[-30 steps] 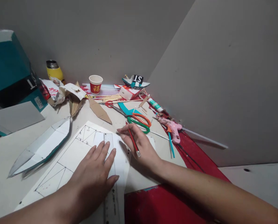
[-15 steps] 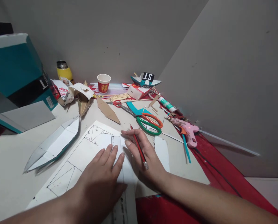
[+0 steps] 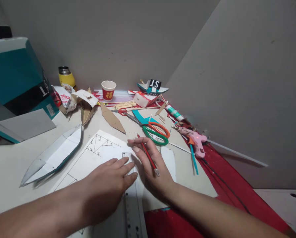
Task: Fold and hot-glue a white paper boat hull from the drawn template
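My left hand (image 3: 110, 185) lies with outstretched fingers across a clear ruler (image 3: 128, 211), over a white sheet of paper (image 3: 108, 142) bearing drawn lines, triangles and small marks. Part of the ruler is hidden under the palm. A red pencil (image 3: 149, 155) rests between the thumb and fingers of my right hand (image 3: 156, 162); its point faces away from me, above the sheet's right side. Left of the paper sits a boat-shaped folded card piece (image 3: 55, 155), white inside. Beyond my right hand are large scissors (image 3: 155, 132) with orange and green handles.
A pink glue gun (image 3: 197, 142) with its cord lies at right. At the back stand a red paper cup (image 3: 108, 92), a yellow bottle (image 3: 66, 77) and a small boat model (image 3: 153, 86). A teal box (image 3: 16, 72) fills the left. A brown cardboard piece (image 3: 113, 119) lies midway.
The ruler and my left hand have slid toward me and slightly right across the paper, uncovering more drawn lines near its top. My right hand keeps the pencil in nearly the same pose.
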Demonstrator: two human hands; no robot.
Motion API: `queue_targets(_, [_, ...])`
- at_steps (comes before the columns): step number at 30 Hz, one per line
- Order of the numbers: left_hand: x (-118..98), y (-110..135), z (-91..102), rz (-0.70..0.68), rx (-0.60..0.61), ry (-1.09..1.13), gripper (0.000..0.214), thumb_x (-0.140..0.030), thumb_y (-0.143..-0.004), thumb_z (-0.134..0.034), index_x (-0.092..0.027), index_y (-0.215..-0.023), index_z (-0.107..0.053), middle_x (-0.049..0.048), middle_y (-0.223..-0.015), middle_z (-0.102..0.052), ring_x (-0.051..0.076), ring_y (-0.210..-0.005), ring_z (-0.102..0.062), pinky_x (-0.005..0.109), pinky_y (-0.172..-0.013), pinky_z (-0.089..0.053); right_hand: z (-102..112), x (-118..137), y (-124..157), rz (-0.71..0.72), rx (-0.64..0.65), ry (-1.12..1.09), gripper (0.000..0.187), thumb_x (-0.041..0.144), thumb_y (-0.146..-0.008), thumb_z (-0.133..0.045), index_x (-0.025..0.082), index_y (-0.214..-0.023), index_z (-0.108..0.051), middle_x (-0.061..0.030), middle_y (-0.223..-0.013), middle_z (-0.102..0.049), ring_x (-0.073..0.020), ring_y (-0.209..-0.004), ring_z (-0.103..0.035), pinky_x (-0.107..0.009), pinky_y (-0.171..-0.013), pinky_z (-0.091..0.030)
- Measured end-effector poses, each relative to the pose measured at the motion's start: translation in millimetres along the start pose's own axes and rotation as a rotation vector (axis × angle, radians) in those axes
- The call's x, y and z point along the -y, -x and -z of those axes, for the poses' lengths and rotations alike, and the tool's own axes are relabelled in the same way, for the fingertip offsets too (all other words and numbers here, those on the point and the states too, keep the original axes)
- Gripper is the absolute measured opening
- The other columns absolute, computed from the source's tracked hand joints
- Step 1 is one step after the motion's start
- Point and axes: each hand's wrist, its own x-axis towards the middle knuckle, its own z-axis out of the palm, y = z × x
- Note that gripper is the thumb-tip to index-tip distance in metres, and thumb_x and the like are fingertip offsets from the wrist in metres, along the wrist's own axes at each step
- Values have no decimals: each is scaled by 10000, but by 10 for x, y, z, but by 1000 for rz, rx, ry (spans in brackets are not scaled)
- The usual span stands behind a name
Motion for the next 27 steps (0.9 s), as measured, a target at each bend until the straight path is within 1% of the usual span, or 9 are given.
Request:
queue_targets(3, [81, 15, 28, -1, -35, -29, 440, -66, -768, -524, -157, -1193, -593, 140, -1271, -606, 326, -1251, -505, 495, -1025, -412, 11, -16, -19, 11, -9, 13, 95, 310, -961, -490, 247, -1031, -482, -62, -1159, -610, -185, -1162, -554, -346, -969, -455])
queue_targets(5, [93, 30, 14, 18, -68, -61, 383, -62, -771, -518, -154, -1131, -613, 136, -1185, -635, 317, -1212, -533, 491, -1028, -402, 16, -30, -25, 5, -11, 10, 96, 310, -959, -496, 246, -1029, -482, -61, -1150, -615, -186, -1178, -547, -350, -982, -449])
queue_targets(10, [112, 89, -26, 6, -96, -107, 423, -85, -785, -520, -128, -1204, -565, 161, -1373, -533, 330, -1325, -421, 489, -1089, -310, 12, -47, -25, -10, 15, -2, 111, 328, -957, -495, 248, -1030, -473, -67, -1162, -612, -198, -1184, -544, -374, -992, -439])
queue_targets(12, [124, 105, -12, -5, -84, -109, 396, -94, -791, -523, -128, -1184, -565, 154, -1335, -564, 315, -1287, -457, 482, -1081, -308, 10, -46, -25, -6, 41, 2, 120, 332, -960, -484, 247, -1041, -466, -74, -1164, -609, -204, -1160, -555, -384, -983, -439])
queue_targets(15, [120, 105, 26, 18, -82, -142, 214, -115, -811, -530, -158, -1011, -596, 116, -1066, -650, 282, -1056, -573, 457, -973, -391, 11, -42, -27, 21, 86, 59, 131, 323, -966, -470, 246, -1071, -460, -80, -1166, -605, -212, -1126, -566, -393, -970, -436])
queue_targets(18, [85, 91, 55, 56, -78, -236, 103, -119, -841, -504, -173, -890, -577, 79, -887, -617, 254, -851, -567, 412, -806, -450, 18, -35, -33, 69, 136, 175, 158, 313, -972, -461, 247, -1116, -467, -79, -1159, -603, -218, -1120, -561, -393, -966, -425])
queue_targets(20, [55, 84, 62, 73, -58, -294, 137, -80, -840, -471, -170, -877, -568, 69, -850, -603, 244, -785, -553, 389, -722, -457, 25, -26, -40, 85, 186, 247, 189, 310, -977, -449, 241, -1151, -468, -81, -1140, -607, -217, -1092, -571, -387, -948, -430])
queue_targets(23, [20, 84, 58, 79, -37, -332, 166, -44, -816, -457, -167, -863, -559, 64, -822, -597, 239, -738, -549, 375, -657, -456, 34, -6, -53, 101, 257, 333, 215, 315, -978, -435, 229, -1172, -472, -88, -1119, -615, -218, -1045, -584, -383, -903, -444])
queue_targets(27, [-26, 92, 29, 102, -47, -329, 185, -22, -760, -473, -170, -844, -546, 67, -814, -597, 239, -723, -557, 369, -634, -457, 53, 15, -60, 117, 269, 386, 211, 330, -979, -422, 226, -1151, -486, -94, -1104, -621, -231, -1030, -584, -397, -894, -444])
